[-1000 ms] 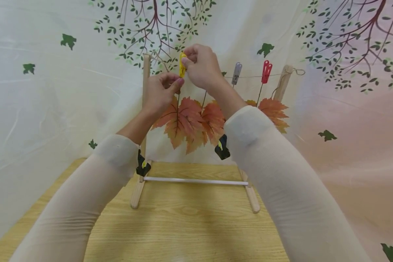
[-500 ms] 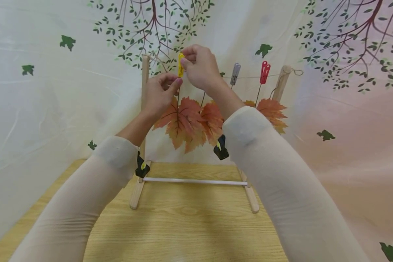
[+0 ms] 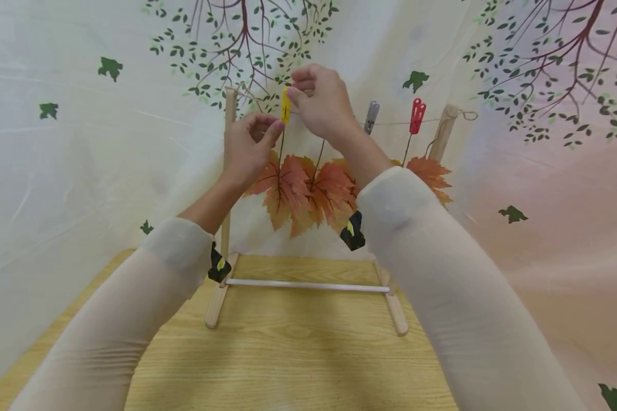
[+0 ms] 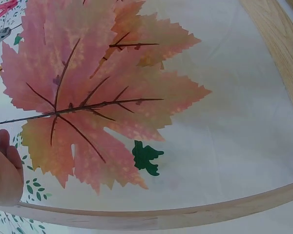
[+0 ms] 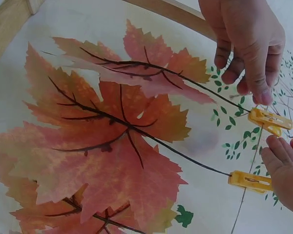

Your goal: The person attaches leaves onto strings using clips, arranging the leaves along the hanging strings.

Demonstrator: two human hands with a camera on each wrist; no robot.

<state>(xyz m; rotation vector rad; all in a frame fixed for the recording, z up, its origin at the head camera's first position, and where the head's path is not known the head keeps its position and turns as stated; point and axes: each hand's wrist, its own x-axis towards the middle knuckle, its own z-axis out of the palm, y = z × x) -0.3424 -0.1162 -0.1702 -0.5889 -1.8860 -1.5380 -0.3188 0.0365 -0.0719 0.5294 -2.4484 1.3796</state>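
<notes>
A yellow clothespin (image 3: 285, 105) sits on the string near the left post, with the stem of an orange-red artificial maple leaf (image 3: 283, 188) in its bite. My left hand (image 3: 252, 142) is beside the clothespin's lower end; in the right wrist view its thumb and fingers are just off the clothespin (image 5: 268, 119). My right hand (image 3: 324, 103) is at the upper end, thumb tip close to it and fingers spread away, apparently without a pinch. A second yellow clothespin (image 5: 249, 180) holds another leaf (image 5: 112, 126) beside my right hand. The left wrist view shows the leaf (image 4: 88, 107) hanging freely.
Farther right on the string, a grey clothespin (image 3: 372, 118) and a red clothespin (image 3: 417, 116) hold more leaves. The wooden frame has a left post (image 3: 229, 114), a right post (image 3: 443, 132) and a white crossbar (image 3: 308, 285). It stands on a wooden table (image 3: 288, 354) before a printed curtain.
My right hand has shifted slightly up and right, its fingers loosening from the yellow clothespin. The left hand has drawn back a little left. The leaf has turned slightly on its stem.
</notes>
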